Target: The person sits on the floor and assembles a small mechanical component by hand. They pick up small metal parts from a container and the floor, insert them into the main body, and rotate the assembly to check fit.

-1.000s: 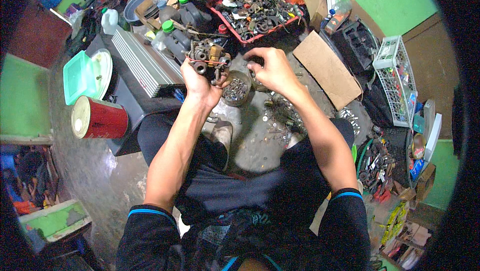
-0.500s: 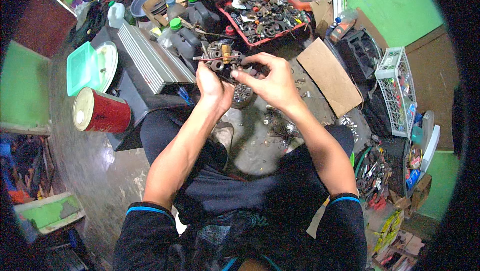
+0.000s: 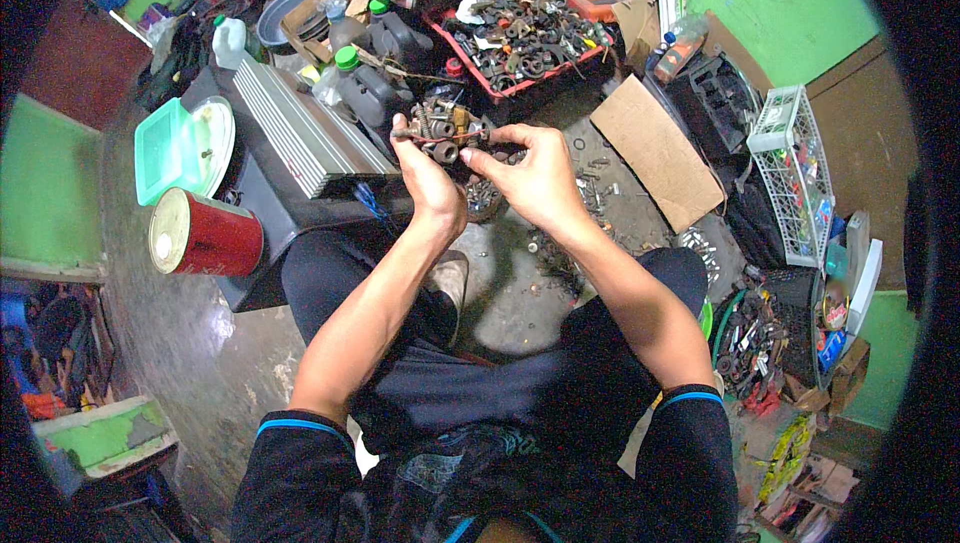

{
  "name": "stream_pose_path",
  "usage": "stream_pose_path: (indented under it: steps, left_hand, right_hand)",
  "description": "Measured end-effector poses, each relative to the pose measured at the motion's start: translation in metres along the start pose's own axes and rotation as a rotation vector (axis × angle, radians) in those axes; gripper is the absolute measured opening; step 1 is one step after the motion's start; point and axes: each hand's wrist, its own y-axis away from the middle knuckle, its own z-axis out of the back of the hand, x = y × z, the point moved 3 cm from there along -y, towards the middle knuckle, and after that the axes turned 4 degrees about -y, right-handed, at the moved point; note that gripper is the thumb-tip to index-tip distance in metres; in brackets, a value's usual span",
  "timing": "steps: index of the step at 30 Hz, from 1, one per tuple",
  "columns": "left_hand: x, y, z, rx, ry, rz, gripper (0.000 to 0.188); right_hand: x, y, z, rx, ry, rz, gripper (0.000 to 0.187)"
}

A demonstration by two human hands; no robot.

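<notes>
My left hand is raised in front of me, cupped around a greasy clump of metal parts. The clump shows a coil spring, ring-shaped pieces, a brass-coloured piece and a thin reddish strip across it. At its right side, my right hand has thumb and index finger bent together against the parts. What lies between those fingertips is too small to make out. Below the hands, partly covered by them, a round container of small metal pieces stands on the floor.
A red tray heaped with used parts stands ahead. A cardboard sheet lies on the right, near a white plastic basket. Grey panels, a dark jug and a red can are on the left. Loose hardware litters the floor.
The clump has tilted and turned a little in my left hand, and its coil spring shows more clearly. My right index finger has straightened toward the clump's right end.
</notes>
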Motion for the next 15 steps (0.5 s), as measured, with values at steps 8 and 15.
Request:
stream_pose_path:
  steps: [8,15]
  left_hand:
    - [0.0,-0.007,0.005,-0.111,-0.159,0.004,0.059]
    - [-0.008,-0.002,-0.001,-0.064,-0.23,0.119,0.049]
  right_hand:
    - [0.0,-0.003,0.002,0.063,-0.007,0.007,0.033]
    - [-0.002,-0.008,0.008,0.145,0.024,-0.041,0.032]
